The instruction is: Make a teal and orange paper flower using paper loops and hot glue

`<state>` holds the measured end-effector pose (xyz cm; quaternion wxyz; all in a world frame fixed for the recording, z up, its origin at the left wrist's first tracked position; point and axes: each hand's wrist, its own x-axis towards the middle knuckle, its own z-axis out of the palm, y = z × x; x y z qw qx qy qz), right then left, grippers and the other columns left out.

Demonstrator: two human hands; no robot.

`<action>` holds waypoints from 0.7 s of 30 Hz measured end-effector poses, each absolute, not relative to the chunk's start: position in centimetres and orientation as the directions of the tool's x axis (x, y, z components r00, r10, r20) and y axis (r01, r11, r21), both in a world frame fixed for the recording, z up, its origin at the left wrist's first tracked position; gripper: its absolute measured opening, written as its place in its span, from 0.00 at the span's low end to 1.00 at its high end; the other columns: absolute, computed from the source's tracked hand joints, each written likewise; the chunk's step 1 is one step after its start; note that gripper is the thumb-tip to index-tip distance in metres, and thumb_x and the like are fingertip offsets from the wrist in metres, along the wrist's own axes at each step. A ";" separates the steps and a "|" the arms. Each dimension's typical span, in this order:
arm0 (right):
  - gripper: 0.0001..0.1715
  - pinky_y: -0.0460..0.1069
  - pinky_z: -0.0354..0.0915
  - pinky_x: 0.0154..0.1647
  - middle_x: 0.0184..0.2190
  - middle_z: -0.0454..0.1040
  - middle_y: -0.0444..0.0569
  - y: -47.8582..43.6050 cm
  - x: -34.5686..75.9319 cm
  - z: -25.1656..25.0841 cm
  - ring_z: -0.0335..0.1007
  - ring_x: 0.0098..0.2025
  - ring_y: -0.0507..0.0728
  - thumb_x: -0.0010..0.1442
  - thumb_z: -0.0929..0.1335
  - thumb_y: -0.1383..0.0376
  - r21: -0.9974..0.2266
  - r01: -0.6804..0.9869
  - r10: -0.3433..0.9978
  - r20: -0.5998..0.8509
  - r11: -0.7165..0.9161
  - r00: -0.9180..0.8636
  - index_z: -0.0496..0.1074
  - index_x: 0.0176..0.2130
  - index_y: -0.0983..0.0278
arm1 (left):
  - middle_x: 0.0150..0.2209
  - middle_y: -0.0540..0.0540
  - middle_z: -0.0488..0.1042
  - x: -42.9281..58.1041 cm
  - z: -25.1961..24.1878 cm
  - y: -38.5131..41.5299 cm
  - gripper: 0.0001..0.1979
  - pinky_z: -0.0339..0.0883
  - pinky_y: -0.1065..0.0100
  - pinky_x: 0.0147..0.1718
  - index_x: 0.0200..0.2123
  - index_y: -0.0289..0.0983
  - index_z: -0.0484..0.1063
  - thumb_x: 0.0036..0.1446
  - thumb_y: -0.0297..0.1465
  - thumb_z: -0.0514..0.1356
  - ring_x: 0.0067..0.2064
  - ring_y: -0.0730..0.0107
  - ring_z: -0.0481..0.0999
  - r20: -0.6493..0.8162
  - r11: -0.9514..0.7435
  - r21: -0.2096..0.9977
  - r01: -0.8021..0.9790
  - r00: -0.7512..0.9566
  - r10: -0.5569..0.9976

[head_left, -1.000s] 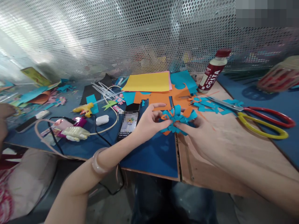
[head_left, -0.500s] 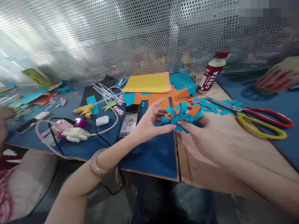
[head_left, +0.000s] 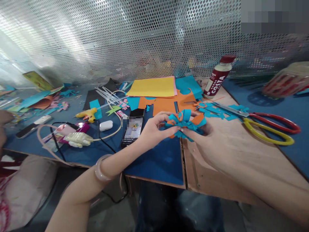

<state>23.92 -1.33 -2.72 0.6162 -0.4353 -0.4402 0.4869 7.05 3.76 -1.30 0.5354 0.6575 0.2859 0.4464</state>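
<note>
A paper flower with curled blue and orange strips is held between my two hands above the front of the table. My left hand grips its left side, thumb at the near edge and fingers bent behind the strips. On the other side my right hand holds it too, the thumb pressed near its middle and the fingers mostly hidden. Both thumb tips nearly meet. Left of my left hand lies a phone with a lit screen. To the right are scissors with red and yellow handles.
Behind are yellow paper, orange paper sheets and blue scraps. A Costa bottle stands at back right. Leftward lie a yellow glue gun, a white earphone case and a power strip with cables. Another person's hand is at far left.
My left hand has closed in on the paper flower, its raised fingers now bent against it. My right thumb has shifted left, and the flower has tilted slightly.
</note>
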 end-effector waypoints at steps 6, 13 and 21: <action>0.23 0.59 0.73 0.55 0.49 0.80 0.43 -1.4 23.9 -2.5 0.76 0.53 0.61 0.52 0.78 0.59 -0.973 -0.177 0.983 0.125 0.149 0.137 0.76 0.47 0.53 | 0.47 0.41 0.72 6.8 -1.1 3.7 0.09 0.72 0.63 0.46 0.30 0.35 0.75 0.49 0.32 0.70 0.50 0.60 0.75 0.274 -0.270 0.960 -0.071 0.419 0.866; 0.18 0.57 0.75 0.43 0.39 0.82 0.46 -1.5 24.6 -2.7 0.78 0.42 0.61 0.51 0.78 0.54 -0.994 -0.070 0.985 0.072 0.084 0.158 0.76 0.40 0.56 | 0.47 0.43 0.75 6.4 -0.4 3.4 0.15 0.69 0.62 0.50 0.41 0.36 0.73 0.53 0.37 0.69 0.48 0.62 0.76 0.170 -0.193 0.981 -0.013 0.530 0.831; 0.21 0.58 0.75 0.43 0.44 0.80 0.49 -1.8 25.1 -2.8 0.77 0.46 0.63 0.53 0.76 0.53 -0.989 0.073 0.976 0.142 0.131 0.166 0.74 0.45 0.57 | 0.38 0.47 0.77 6.0 -0.7 4.0 0.16 0.69 0.68 0.42 0.40 0.36 0.71 0.54 0.39 0.69 0.41 0.68 0.76 0.065 -0.058 0.998 -0.031 0.558 0.827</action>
